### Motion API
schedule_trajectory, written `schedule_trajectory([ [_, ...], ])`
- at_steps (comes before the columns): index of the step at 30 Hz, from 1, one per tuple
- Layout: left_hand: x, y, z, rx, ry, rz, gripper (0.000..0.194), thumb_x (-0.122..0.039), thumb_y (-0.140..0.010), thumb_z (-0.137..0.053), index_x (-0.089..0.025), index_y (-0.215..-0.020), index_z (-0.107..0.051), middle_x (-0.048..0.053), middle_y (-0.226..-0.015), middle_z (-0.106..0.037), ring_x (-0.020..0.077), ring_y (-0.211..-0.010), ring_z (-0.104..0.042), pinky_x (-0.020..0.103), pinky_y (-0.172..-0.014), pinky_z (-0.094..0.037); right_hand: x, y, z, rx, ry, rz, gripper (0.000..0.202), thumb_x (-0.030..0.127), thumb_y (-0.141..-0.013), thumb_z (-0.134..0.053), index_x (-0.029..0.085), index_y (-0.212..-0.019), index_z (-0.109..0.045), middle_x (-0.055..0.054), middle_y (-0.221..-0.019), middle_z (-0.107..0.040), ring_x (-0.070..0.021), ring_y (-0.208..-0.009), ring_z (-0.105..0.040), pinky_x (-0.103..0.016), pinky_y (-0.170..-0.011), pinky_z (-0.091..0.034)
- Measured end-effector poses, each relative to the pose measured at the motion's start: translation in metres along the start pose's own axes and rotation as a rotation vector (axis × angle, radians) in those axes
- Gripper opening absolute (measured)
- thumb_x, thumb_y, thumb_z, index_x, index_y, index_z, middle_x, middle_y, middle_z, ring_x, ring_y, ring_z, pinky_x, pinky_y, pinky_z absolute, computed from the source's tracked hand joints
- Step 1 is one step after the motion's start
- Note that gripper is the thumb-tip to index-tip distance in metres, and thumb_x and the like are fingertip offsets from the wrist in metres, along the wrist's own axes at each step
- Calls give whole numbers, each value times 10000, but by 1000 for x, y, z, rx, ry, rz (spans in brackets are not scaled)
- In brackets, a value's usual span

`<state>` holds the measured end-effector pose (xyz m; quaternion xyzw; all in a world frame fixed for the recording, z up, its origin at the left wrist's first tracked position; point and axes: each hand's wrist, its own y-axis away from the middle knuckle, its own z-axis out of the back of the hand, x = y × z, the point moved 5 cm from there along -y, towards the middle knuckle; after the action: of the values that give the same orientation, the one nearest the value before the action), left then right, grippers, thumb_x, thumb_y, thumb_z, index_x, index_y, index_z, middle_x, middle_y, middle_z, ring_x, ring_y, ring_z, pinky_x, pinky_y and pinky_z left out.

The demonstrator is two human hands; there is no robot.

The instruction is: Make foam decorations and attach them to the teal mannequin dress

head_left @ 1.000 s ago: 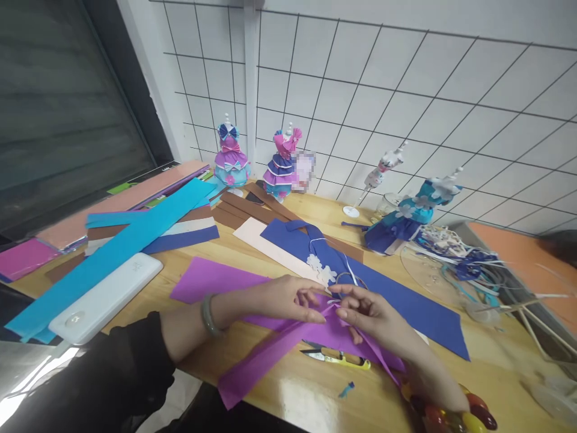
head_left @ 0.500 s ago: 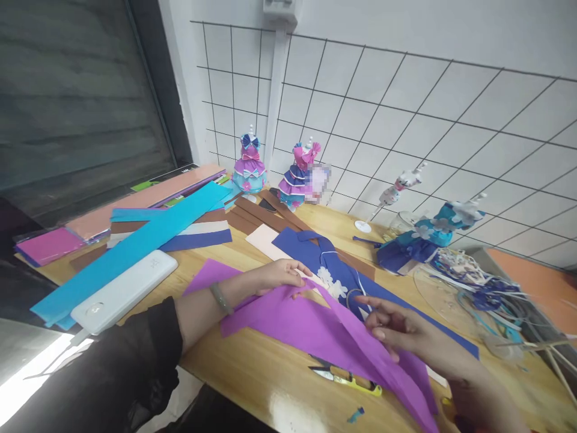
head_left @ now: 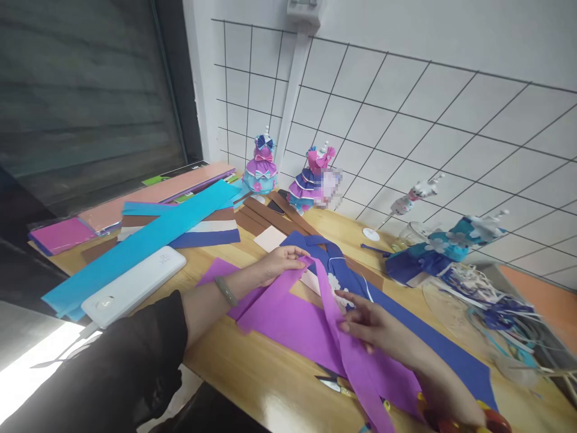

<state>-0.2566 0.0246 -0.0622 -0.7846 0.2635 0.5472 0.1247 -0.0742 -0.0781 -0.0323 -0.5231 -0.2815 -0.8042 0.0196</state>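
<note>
My left hand [head_left: 285, 266] is closed in a pinch on the top end of a purple sheet [head_left: 288, 325], which looks like crepe paper or thin cloth. From the pinch, a long purple strip hangs toward the table's front edge. At its right edge is my right hand [head_left: 367, 325], thumb and index finger apart, the fingertips close to or touching the strip. White flower shapes [head_left: 333, 282] lie partly hidden behind that hand, on a dark blue sheet [head_left: 419, 337]. Scissors [head_left: 331, 383] lie partly under the purple strip.
A white power bank [head_left: 135, 285] and bright blue strips [head_left: 153, 240] lie at left. Behind stand small dressed mannequins [head_left: 260, 165] and a bare one [head_left: 415, 195]. A bin of scraps [head_left: 491, 294] is at right. Red-and-yellow handles [head_left: 496, 421] show below my right forearm.
My left hand has lifted the purple end slightly, and a strip now stands apart from the sheet. My right hand has moved left along it. The view has shifted a little.
</note>
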Motion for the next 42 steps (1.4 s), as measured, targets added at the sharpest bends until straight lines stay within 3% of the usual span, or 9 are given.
schedule_trajectory([
  [3,-2,-1,2,-28,38,-35,389,-215,-613,-706,-141,-968,-565,50,-824,-629,91,-664,-578,218,-620,-429,14,8,-3,71,-71,23,681,372,-693,-647,177,-1283,-367,18,-637,-564,-58,-446,-381,-188,-395,-285],
  [8,-1,3,-3,-4,5,-25,389,-219,-592,-724,-134,-940,-573,52,-823,-629,85,-636,-572,208,-596,-422,45,15,20,-114,-328,202,602,371,-688,-657,220,-1224,-430,50,-566,-489,-46,-407,-283,-202,-395,-243],
  [11,-2,5,-7,23,-17,-27,378,-247,-607,-714,-132,-941,-580,44,-792,-628,70,-593,-548,197,-560,-406,50,8,31,-282,-283,237,524,383,-697,-650,222,-1168,-487,13,-683,-523,-77,-506,-404,-215,-462,-343],
  [13,-4,6,-8,13,-14,-52,384,-248,-606,-715,-133,-948,-583,40,-783,-627,68,-597,-545,189,-555,-398,47,-1,30,-347,-173,213,555,400,-684,-658,221,-1180,-484,-45,-869,-572,-145,-719,-517,-256,-597,-427],
  [17,-10,7,-7,4,49,-82,399,-232,-605,-718,-131,-966,-580,45,-784,-627,72,-620,-554,189,-576,-397,31,-19,3,-224,-192,178,707,417,-684,-653,234,-1293,-344,-85,-1073,-560,-218,-1007,-510,-354,-843,-412],
  [24,-12,6,-4,17,133,-86,385,-221,-630,-696,-136,-979,-559,25,-729,-603,67,-550,-544,209,-561,-418,31,-9,-33,-41,-387,75,780,312,-668,-692,252,-1324,-277,45,-663,-548,-84,-548,-500,-209,-535,-400],
  [33,-6,13,-22,171,65,15,434,-241,-545,-757,-122,-921,-577,30,-730,-616,81,-556,-544,242,-570,-441,78,6,28,-374,-539,283,432,267,-655,-678,289,-1071,-565,17,-707,-573,-83,-519,-503,-178,-460,-458],
  [37,-2,22,-32,317,-24,67,383,-268,-530,-762,-125,-851,-609,7,-710,-603,85,-589,-543,227,-583,-433,93,-12,39,-328,-727,357,149,192,-733,-601,257,-867,-601,29,-776,-569,-42,-560,-528,-99,-543,-498],
  [42,2,28,-35,371,-110,114,384,-290,-537,-757,-137,-862,-624,2,-719,-613,102,-641,-566,239,-637,-446,93,-43,49,-296,-927,296,206,145,-743,-600,249,-911,-538,35,-814,-601,-33,-632,-582,-88,-651,-522],
])
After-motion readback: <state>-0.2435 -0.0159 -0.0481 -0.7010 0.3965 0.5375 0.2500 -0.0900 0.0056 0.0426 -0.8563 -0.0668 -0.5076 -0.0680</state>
